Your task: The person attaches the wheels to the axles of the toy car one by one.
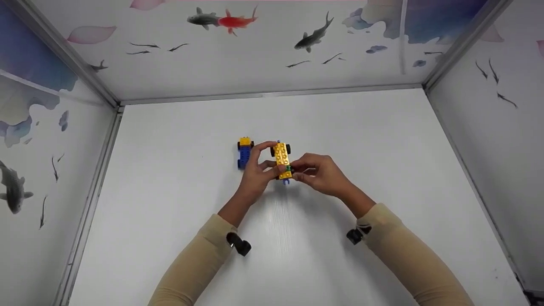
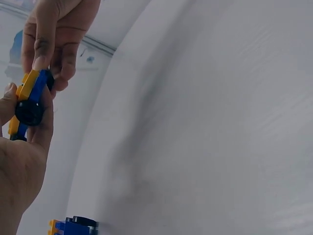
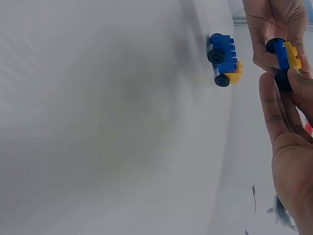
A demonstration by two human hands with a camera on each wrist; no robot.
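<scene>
A toy car (image 1: 281, 154) of building bricks, with a yellow studded top, blue base and black wheels, is held up between both hands. My left hand (image 1: 254, 178) grips it from the left side, thumb near its lower end. From the right, my right hand (image 1: 321, 173) pinches the car's lower end beside a small green piece (image 1: 288, 168). In the right wrist view the right thumb lies against the yellow side of the car (image 3: 282, 55), with fingers by a wheel. The wheels on the far side are partly hidden by fingers.
A second toy car (image 1: 244, 154), blue with a yellow end and black wheels, stands on the white table (image 1: 178, 153) just left of the left hand. Printed panels with fish (image 1: 314, 36) wall the table at the back and sides. Black wrist devices (image 1: 240, 244) sit on both sleeves.
</scene>
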